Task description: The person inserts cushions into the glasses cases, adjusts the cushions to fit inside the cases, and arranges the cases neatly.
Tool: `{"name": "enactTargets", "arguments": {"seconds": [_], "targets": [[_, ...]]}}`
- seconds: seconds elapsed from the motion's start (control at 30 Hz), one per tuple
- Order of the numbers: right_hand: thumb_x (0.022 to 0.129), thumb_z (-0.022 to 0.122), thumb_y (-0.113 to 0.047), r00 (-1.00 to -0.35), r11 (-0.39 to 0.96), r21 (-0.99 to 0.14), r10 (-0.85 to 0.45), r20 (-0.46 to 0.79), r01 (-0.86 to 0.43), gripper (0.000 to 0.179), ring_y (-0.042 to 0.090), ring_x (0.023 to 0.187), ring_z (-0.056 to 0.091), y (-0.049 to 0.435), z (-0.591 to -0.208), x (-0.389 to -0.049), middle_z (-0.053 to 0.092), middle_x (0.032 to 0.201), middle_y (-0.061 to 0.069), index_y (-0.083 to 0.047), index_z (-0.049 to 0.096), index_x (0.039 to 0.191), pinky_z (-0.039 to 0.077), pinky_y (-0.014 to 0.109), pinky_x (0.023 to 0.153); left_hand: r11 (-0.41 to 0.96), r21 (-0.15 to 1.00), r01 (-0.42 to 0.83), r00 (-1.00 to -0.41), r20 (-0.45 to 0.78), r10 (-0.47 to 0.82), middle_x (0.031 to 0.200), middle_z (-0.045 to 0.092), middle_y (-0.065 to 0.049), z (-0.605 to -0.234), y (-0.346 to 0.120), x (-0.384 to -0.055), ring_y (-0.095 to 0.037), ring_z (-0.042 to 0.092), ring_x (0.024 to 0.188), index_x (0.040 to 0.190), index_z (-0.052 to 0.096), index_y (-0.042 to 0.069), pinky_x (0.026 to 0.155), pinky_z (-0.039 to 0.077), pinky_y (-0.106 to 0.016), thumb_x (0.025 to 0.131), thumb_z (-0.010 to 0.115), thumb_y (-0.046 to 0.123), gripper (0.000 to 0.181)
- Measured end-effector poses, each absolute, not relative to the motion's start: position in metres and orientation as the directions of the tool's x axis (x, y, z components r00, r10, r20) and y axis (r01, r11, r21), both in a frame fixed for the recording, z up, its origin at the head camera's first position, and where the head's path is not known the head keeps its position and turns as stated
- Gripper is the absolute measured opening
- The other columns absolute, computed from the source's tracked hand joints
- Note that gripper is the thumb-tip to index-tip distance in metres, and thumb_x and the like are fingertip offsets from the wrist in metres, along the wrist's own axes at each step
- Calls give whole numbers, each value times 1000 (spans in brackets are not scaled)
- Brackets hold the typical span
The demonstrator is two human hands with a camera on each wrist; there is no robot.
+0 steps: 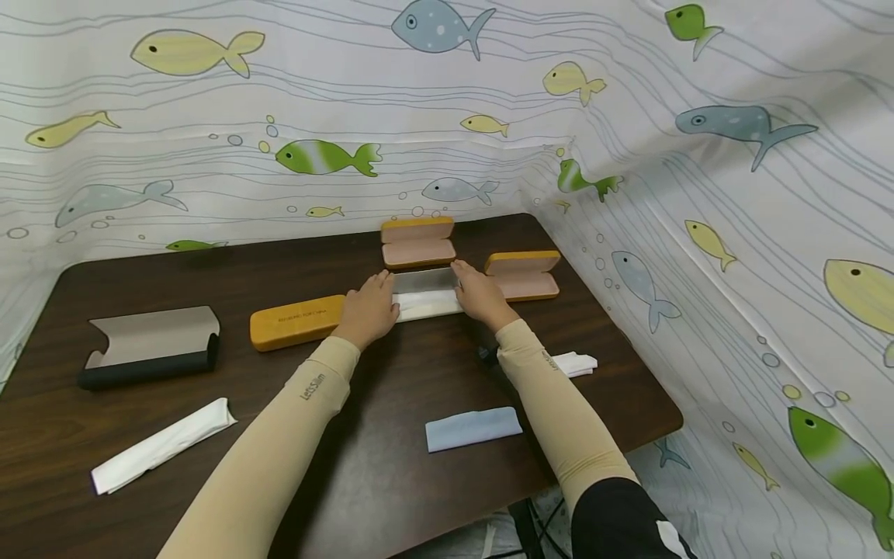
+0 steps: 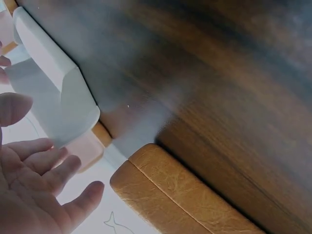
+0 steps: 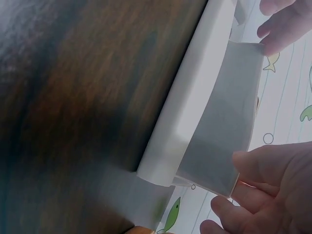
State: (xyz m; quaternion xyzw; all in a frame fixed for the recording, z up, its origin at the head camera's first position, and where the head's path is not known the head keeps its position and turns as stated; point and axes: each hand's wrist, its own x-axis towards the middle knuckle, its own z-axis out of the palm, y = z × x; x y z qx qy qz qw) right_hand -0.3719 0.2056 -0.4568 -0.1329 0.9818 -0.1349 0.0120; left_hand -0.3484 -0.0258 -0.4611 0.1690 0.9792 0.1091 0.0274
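Observation:
An opened white eyeglass case (image 1: 427, 305) with a grey-lined lid stands at the middle back of the table. My left hand (image 1: 372, 308) holds the lid's left end, thumb on the lining and fingers behind. At the opposite end my right hand (image 1: 480, 295) pinches the lid; the right wrist view shows its thumb on the grey lining (image 3: 217, 117) and its fingers on the outer side. Just left of my left hand lies a closed tan glasses case (image 1: 296, 321). Two opened tan cases with pink lining, one behind (image 1: 419, 253) and one to the right (image 1: 527, 286), stand close by.
A dark opened case (image 1: 150, 365) lies at the left of the brown table (image 1: 363, 481). White folded cloths lie at the front left (image 1: 164, 446) and right (image 1: 576, 363); a light blue cloth (image 1: 473, 429) is near the front edge. A fish-print curtain (image 1: 335, 93) hangs behind and right.

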Motion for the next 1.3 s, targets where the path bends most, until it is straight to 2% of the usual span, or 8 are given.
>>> {"name": "enactTargets", "arguments": {"seconds": [0.27, 0.43, 0.57, 0.7, 0.97, 1.03, 1.2, 1.3], "targets": [[106, 55, -15, -959, 925, -264, -284, 2, -274, 55, 29, 144, 41, 208, -454, -361, 35, 162, 13, -5, 37, 156, 33, 45, 117, 918, 199, 344, -937, 8, 350, 162, 31, -19, -461, -29, -335, -37, 33, 147, 156, 33, -1, 110, 36, -62, 105, 52, 27, 61], [107, 53, -17, -948, 940, -174, -311, -70, -295, 54, 27, 147, 36, 209, -452, -346, 33, 163, 11, -5, 37, 156, 28, 46, 119, 901, 186, 392, -919, 45, 391, 155, 42, -21, -460, -29, -324, -38, 42, 142, 152, 38, -5, 107, 40, -60, 104, 55, 26, 59], [107, 54, -20, -925, 940, -87, -339, -172, -329, 50, 29, 146, 39, 210, -453, -332, 33, 163, 11, -5, 43, 153, 34, 44, 117, 881, 148, 450, -893, 45, 449, 147, 50, -24, -464, -27, -314, -38, 50, 133, 144, 50, -6, 99, 47, -58, 102, 60, 26, 53], [107, 53, -24, -899, 938, -75, -345, -271, -338, 51, 31, 145, 40, 211, -457, -324, 28, 165, 12, -4, 43, 153, 35, 44, 116, 877, 93, 471, -880, -12, 474, 146, 46, -24, -472, -23, -303, -38, 49, 130, 135, 56, -6, 93, 51, -58, 100, 65, 28, 50], [107, 54, -25, -902, 940, -109, -340, -268, -322, 54, 32, 142, 43, 214, -455, -318, 30, 164, 15, -2, 41, 154, 37, 45, 115, 900, 86, 427, -892, -124, 435, 161, 24, -26, -472, -13, -289, -41, 29, 146, 153, 34, -7, 104, 41, -62, 102, 61, 32, 69], [107, 53, -26, -905, 944, -121, -330, -269, -308, 57, 32, 143, 42, 214, -455, -316, 31, 163, 14, -2, 36, 156, 35, 45, 116, 902, 88, 423, -892, -136, 431, 163, 21, -27, -471, -12, -287, -41, 26, 148, 154, 31, -7, 105, 39, -62, 103, 61, 32, 71], [107, 54, -28, -913, 945, -114, -327, -242, -308, 62, 30, 139, 48, 216, -456, -315, 40, 159, 13, -3, 30, 158, 39, 45, 113, 900, 78, 430, -894, -103, 436, 158, 29, -26, -470, -12, -287, -40, 33, 143, 150, 38, -7, 101, 44, -61, 102, 62, 32, 66], [106, 55, -28, -915, 943, -117, -331, -232, -312, 61, 30, 138, 49, 218, -457, -316, 40, 159, 13, -4, 33, 158, 39, 45, 112, 896, 78, 438, -894, -71, 443, 154, 35, -24, -470, -13, -289, -39, 38, 139, 145, 46, -5, 97, 46, -60, 101, 63, 31, 60]]}}
